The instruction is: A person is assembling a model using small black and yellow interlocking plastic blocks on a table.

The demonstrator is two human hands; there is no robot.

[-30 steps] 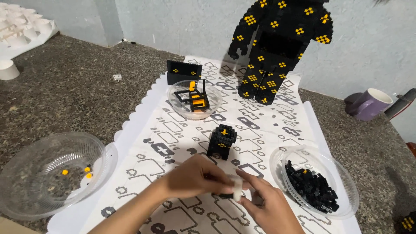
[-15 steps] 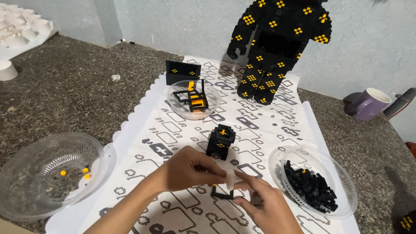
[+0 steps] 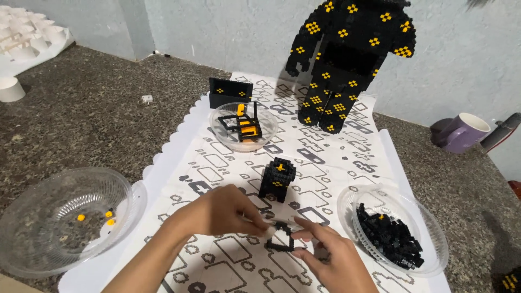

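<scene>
block figure point(image 3: 353, 59), black with yellow dot patterns, is standing finished-looking against the wall at the far end of the patterned mat point(image 3: 336, 163), so the biggest build seems done. in front of it a black flat panel point(image 3: 230, 92) is leaning behind a small clear bowl point(image 3: 244, 126) that is holding a black and orange frame piece. a small black block tower point(image 3: 277, 179) is sitting mid-mat, apparently a part-built section. to the right a clear bowl point(image 3: 393, 230) is holding a heap of loose black bricks, so plenty of material is left; the large clear bowl point(image 3: 62, 217) on the left is nearly bare, with only a few yellow bits.

nearest the camera, a thin black frame point(image 3: 279, 239) is lying on the mat between the hands. the left hand point(image 3: 217, 211) is pinching a pale slim tool against the frame's top, fingers closed on it. the right hand point(image 3: 331, 255) is pressing its fingertips beside the frame, steadying it; whether it is gripping anything i cannot tell.

compared with a second ago, a whitish piece between the fingers is no longer showing, and the black frame is now lying exposed; the hands have shifted slightly.
</scene>
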